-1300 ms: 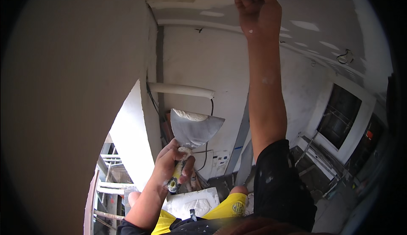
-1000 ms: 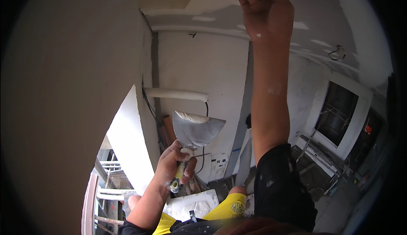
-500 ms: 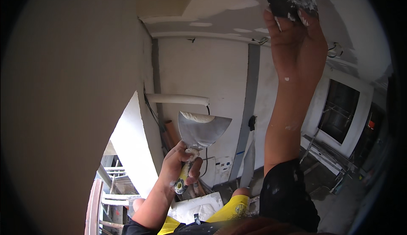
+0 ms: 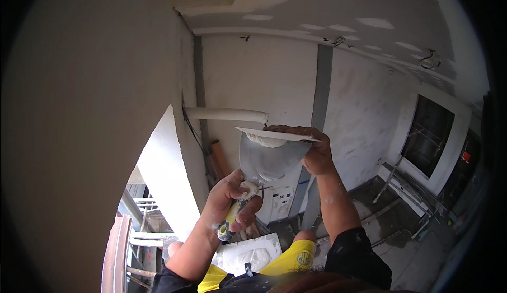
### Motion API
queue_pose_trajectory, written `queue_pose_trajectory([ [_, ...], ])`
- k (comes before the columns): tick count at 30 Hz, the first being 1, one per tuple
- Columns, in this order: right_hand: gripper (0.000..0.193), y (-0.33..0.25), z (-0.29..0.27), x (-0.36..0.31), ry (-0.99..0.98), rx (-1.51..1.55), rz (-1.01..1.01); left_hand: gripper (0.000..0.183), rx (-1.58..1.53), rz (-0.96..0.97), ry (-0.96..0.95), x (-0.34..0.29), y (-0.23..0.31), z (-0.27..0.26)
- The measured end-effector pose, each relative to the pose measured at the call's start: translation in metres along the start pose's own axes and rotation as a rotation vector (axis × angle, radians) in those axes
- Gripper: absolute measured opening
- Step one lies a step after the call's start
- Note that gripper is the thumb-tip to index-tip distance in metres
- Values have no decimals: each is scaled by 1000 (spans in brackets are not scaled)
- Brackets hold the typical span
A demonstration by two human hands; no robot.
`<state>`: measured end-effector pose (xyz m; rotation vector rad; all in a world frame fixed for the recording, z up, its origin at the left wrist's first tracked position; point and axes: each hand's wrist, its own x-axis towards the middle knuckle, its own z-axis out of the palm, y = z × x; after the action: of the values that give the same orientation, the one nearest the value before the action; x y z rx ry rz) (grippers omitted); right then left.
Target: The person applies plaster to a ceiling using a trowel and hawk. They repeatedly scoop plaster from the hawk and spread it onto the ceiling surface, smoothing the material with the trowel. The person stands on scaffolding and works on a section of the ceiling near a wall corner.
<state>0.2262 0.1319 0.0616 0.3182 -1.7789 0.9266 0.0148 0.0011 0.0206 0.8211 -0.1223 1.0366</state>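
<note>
My left hand [image 4: 224,200] is wrapped round the yellow, compound-smeared handle of a wide putty knife [image 4: 272,162], its blade pointing up. A lump of white filler [image 4: 266,141] sits along the blade's top edge. In my right hand [image 4: 319,153] is a flat, thin spreader blade [image 4: 285,134], seen nearly edge-on, with fingers behind it and the thumb below. It lies across the top of the putty knife, at the filler; whether the two blades touch is hard to tell.
A pale pipe [image 4: 227,114] sticks out of the wall ahead. Below my hands rests a white board [image 4: 253,253] with filler on it. Patched ceiling [image 4: 380,7] with hanging wires spans above. A dark-paned window [image 4: 428,134] and metal frames stand at right; a bright opening [image 4: 166,171] lies left.
My right hand has come down from the ceiling, bringing the spreader blade to the top of the putty knife. The left hand has stayed nearly in place, still gripping the handle.
</note>
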Motion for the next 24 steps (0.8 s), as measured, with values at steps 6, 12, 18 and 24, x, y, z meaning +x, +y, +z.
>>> queue_pose_trajectory([
  [6, 50, 4, -21, 15, -217, -532, -7, 54, 229, 80, 82, -4, 10, -8],
  [12, 53, 60, -67, 45, -395, -1208, -53, 65, 358, 264, 141, -16, 24, -13],
  [18, 29, 82, -106, 167, 631, -106, 92, 64, 414, 283, 284, -11, 26, -23],
  [24, 43, 86, -118, 275, 599, 349, -20, 59, 426, 243, 321, -18, 13, -25],
])
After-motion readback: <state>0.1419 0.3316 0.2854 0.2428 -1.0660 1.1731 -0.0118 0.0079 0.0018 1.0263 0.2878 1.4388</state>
